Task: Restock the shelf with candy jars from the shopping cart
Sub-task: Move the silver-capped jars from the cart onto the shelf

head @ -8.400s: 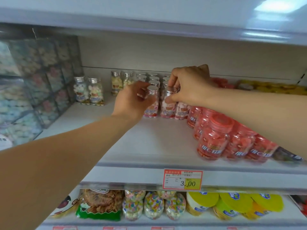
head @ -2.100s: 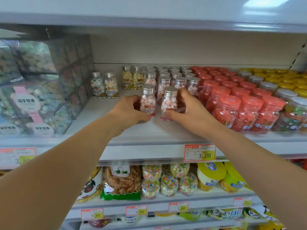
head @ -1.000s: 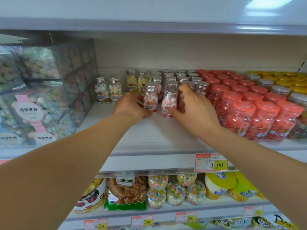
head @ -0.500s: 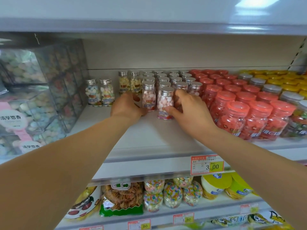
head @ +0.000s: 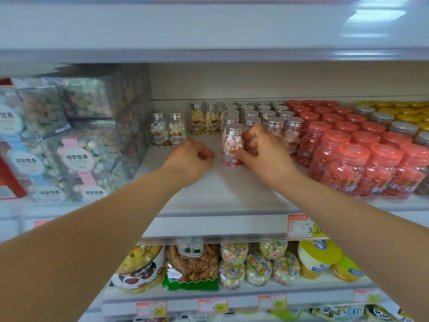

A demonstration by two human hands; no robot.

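Note:
A small clear candy jar (head: 232,145) with a silver cap and pink-white candies stands upright on the white shelf (head: 209,187), in front of rows of like jars (head: 260,115). My right hand (head: 262,154) grips this front jar from its right side, fingers curled round it. My left hand (head: 189,159) hovers just left of the jar with fingers loosely curled, holding nothing and apart from the jar. Whether my right hand covers a second jar cannot be seen.
Two multicolour candy jars (head: 168,130) and two yellow candy jars (head: 205,119) stand at the back left. Red-lidded jars (head: 348,156) crowd the right side. Clear candy boxes (head: 69,140) are stacked at the left. A price tag (head: 304,227) hangs on the shelf edge.
My left hand has let go of the left front jar and pulled back to the left. Only one front jar shows now, still held by my right hand.

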